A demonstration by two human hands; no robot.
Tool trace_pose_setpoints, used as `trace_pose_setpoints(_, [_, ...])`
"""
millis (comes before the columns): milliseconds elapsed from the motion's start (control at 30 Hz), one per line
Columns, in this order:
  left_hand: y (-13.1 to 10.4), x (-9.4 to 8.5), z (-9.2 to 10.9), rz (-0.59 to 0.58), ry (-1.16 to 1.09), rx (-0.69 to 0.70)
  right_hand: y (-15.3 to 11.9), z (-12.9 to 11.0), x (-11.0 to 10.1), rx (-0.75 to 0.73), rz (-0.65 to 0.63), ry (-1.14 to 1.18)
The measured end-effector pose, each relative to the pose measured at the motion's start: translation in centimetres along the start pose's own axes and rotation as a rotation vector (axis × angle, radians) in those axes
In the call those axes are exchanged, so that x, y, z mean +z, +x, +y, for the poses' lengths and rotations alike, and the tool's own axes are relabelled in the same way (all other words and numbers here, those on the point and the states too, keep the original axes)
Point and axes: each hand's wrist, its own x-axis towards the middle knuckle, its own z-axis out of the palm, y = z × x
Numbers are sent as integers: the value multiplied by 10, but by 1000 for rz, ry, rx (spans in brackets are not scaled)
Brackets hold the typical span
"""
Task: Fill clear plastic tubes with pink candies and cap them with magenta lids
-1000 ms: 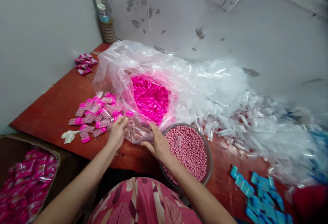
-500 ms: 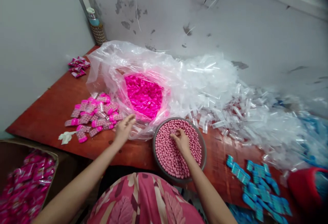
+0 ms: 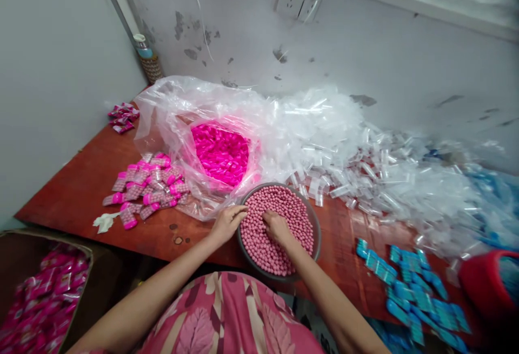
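Note:
A dark round bowl [image 3: 317, 229] full of small pink beads [image 3: 279, 202] stands at the table's front edge. My right hand [image 3: 279, 229] is in the bowl, its fingers curled and dipped among the beads; whatever they hold is hidden. At the bowl's left rim is my left hand [image 3: 227, 224], fingers pressed together and pointing at the beads; I cannot make out anything between them. Behind both hands, a clear plastic bag [image 3: 162, 100] gapes open on bright pink caps [image 3: 221, 154]. Left of it lies a pile of bead-filled tubes with pink caps [image 3: 148, 184].
Clear empty tubes [image 3: 368, 170] spread along the wall at right. Blue-capped filled tubes [image 3: 417, 289] lie at front right, beside a red container [image 3: 484, 284]. A box [image 3: 87, 267] of pink packets stands lower left. A bottle [image 3: 148, 59] stands in the back corner.
My left hand has moved right, from beside the cap bag to the bowl's rim, its fingers now closer together. My right hand stays in the beads, sunk deeper. The view has shifted slightly.

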Motion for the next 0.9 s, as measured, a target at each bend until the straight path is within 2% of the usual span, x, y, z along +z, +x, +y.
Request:
trace_pose_setpoints(100, [2, 9, 0, -16, 53, 29, -3, 0, 4, 5, 63, 142])
trace_pose_setpoints(200, [5, 25, 1, -87, 74, 66, -16, 2, -7, 25, 123, 263])
trace_pose_setpoints(367, [11, 53, 11, -213, -13, 50, -35, -5, -25, 90, 167, 782])
trace_pose_setpoints(433, [14, 57, 14, -250, -75, 32, -38, -9, -33, 110, 164, 888])
trace_pose_setpoints(533, [19, 57, 17, -322, -135, 22, -42, -11, -52, 63, 178, 791])
trace_pose_setpoints(700, [25, 52, 16, -461, -145, 104, -44, -14, -83, -204, 146, 431])
trace_pose_setpoints(800, [25, 48, 16, -444, -100, 158, -41, -18, -86, -296, 147, 324])
trace_pose_setpoints(900, [23, 40, 15, -430, -50, 207, -36, -22, -79, -312, 97, 324])
